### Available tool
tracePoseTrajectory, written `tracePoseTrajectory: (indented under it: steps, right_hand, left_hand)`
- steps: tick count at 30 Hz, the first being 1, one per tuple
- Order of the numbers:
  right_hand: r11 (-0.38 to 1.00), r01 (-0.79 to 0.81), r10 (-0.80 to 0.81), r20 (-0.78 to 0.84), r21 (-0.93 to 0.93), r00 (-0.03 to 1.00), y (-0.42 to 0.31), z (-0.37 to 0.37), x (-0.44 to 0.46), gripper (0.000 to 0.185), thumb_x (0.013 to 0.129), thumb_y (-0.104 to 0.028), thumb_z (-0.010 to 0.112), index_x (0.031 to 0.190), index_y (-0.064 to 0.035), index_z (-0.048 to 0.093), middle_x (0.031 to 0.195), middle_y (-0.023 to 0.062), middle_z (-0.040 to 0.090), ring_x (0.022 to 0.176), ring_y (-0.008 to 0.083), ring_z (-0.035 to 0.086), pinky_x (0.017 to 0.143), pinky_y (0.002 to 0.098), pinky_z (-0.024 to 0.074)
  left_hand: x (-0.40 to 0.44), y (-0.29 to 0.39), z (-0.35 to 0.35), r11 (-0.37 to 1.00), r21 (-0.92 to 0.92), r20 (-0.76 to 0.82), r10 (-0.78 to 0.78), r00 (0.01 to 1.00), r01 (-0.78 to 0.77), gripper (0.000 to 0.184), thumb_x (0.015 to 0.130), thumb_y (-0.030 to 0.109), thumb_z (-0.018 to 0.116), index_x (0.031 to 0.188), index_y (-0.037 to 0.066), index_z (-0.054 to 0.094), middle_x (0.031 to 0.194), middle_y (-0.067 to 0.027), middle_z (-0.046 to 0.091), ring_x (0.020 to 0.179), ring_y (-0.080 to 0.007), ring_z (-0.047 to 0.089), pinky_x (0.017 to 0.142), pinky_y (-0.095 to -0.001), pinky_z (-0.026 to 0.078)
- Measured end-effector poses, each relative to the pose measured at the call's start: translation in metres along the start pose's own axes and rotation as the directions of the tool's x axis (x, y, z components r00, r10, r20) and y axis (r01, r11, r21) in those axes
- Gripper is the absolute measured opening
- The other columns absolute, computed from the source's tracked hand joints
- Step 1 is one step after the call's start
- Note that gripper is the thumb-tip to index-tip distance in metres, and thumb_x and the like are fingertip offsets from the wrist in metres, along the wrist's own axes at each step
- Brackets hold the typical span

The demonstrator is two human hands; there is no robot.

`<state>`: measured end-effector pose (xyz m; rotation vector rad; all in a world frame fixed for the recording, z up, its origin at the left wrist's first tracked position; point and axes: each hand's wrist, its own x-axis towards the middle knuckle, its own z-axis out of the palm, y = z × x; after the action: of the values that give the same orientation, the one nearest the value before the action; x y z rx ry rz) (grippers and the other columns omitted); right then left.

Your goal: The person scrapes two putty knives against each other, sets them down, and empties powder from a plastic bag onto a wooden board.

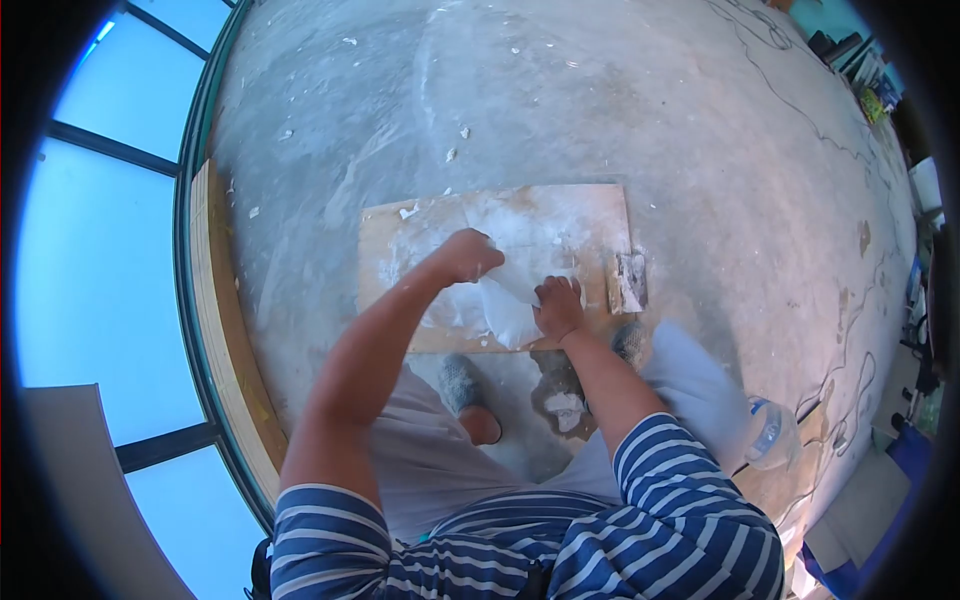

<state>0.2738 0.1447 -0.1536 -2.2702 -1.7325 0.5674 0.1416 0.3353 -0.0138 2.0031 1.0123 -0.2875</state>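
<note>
A white bag [508, 312], which looks like thin plastic, hangs between my hands with its bulging lower end near the front of the board. My left hand [468, 255] is closed on its upper left part, higher up and farther from me. My right hand [558, 308] grips its right edge with curled fingers. Under both hands lies a flat wooden board [378, 235] smeared with white powder or plaster. What the bag holds cannot be made out.
A flat, white-smeared piece [628, 283] lies at the board's right edge. My feet in grey shoes [462, 385] are close to the board's near side. Long timber [228, 310] runs beside the windows on the left. A clear plastic bottle [768, 435] is near my right knee; cables [860, 385] trail on the right.
</note>
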Motion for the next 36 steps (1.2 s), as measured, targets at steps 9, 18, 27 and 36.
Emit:
tracePoseTrajectory:
  steps: [9, 18, 27, 36]
  right_hand:
    - [0.999, -0.013, 0.021, -0.168, 0.049, 0.986, 0.037, 0.052, -0.003, 0.023, 0.080, -0.019, 0.061, 0.100, -0.0087, 0.064, 0.104, 0.0119, 0.064, 0.108, 0.0323, 0.057, 0.100, 0.0591, 0.0366]
    - [0.981, 0.095, -0.111, 0.087, 0.171, 0.990, 0.023, -0.005, -0.027, 0.019, 0.080, -0.022, 0.061, 0.093, -0.0085, 0.062, 0.085, 0.0135, 0.067, 0.088, 0.0376, 0.063, 0.083, 0.0466, 0.0492]
    - [0.956, -0.284, 0.232, 0.401, 0.074, 0.886, 0.019, 0.012, 0.001, 0.105, 0.071, -0.056, 0.075, 0.150, -0.0117, 0.022, 0.154, 0.0196, 0.023, 0.141, 0.0378, 0.026, 0.112, 0.0499, 0.0304]
    - [0.795, -0.556, 0.473, 0.325, 0.244, 0.819, 0.055, 0.071, -0.009, 0.116, 0.061, -0.025, 0.089, 0.151, -0.0115, 0.017, 0.145, 0.0288, 0.031, 0.129, 0.0399, 0.044, 0.107, 0.0423, 0.0395]
  left_hand:
    - [0.025, 0.007, 0.051, 0.994, 0.108, 0.001, 0.022, 1.000, -0.022, 0.054, 0.081, 0.049, 0.063, 0.085, -0.004, 0.070, 0.086, -0.0269, 0.067, 0.085, -0.0426, 0.064, 0.078, -0.0454, 0.049]
    - [-0.022, 0.048, 0.019, 0.975, 0.164, 0.553, 0.036, 0.833, -0.151, 0.039, 0.077, 0.032, 0.064, 0.073, -0.006, 0.067, 0.061, -0.0151, 0.064, 0.053, -0.0236, 0.063, 0.053, -0.0361, 0.050]
    - [0.091, -0.119, 0.072, 0.867, -0.456, -0.439, -0.414, 0.797, 0.200, 0.057, 0.086, 0.051, 0.064, 0.101, -0.004, 0.066, 0.084, -0.0171, 0.067, 0.079, -0.0274, 0.062, 0.072, -0.0383, 0.049]
    - [0.048, -0.296, 0.243, 0.885, -0.390, 0.069, -0.246, 0.967, 0.253, 0.078, 0.083, 0.040, 0.070, 0.145, 0.014, 0.030, 0.142, -0.0256, 0.037, 0.135, -0.0392, 0.033, 0.112, -0.0418, 0.027]
